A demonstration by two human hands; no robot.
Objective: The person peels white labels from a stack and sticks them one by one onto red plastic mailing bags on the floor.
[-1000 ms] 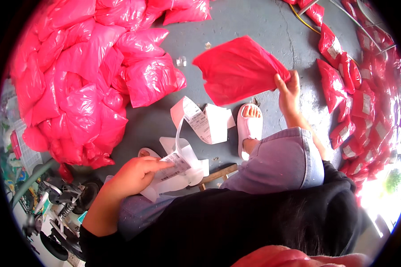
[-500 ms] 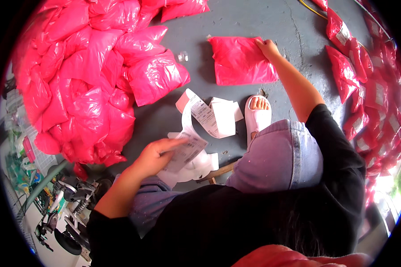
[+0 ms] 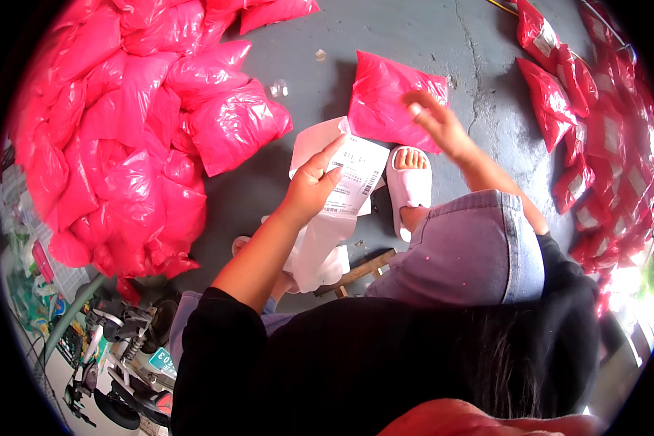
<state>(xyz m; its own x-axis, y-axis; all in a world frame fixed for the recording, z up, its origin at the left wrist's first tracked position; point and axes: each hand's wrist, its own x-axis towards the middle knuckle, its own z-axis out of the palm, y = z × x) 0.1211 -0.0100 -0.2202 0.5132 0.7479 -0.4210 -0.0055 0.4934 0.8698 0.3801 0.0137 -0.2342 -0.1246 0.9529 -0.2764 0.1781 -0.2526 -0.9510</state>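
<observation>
Between thumb and fingers, my left hand (image 3: 314,178) grips a strip of printed white shipping labels (image 3: 362,163). The strip hangs down and trails in folds toward my feet. Just beyond it, a plump pink plastic mailer bag (image 3: 385,91) lies on the floor. Over the bag's right side is my right hand (image 3: 443,127), slightly blurred, its fingers apart and nothing in them. Whether it touches the bag I cannot tell.
A big heap of pink bags (image 3: 123,131) rises at left. More bags with white labels (image 3: 610,138) are piled at right. My sandalled foot (image 3: 412,185) stands near the labels, beside a wooden stool edge (image 3: 363,270). A parked two-wheeler (image 3: 127,341) is at lower left.
My left hand has moved forward and right, bringing the label strip up beside the bag. My right hand has let go of the bag's corner and drawn back; the bag now lies turned.
</observation>
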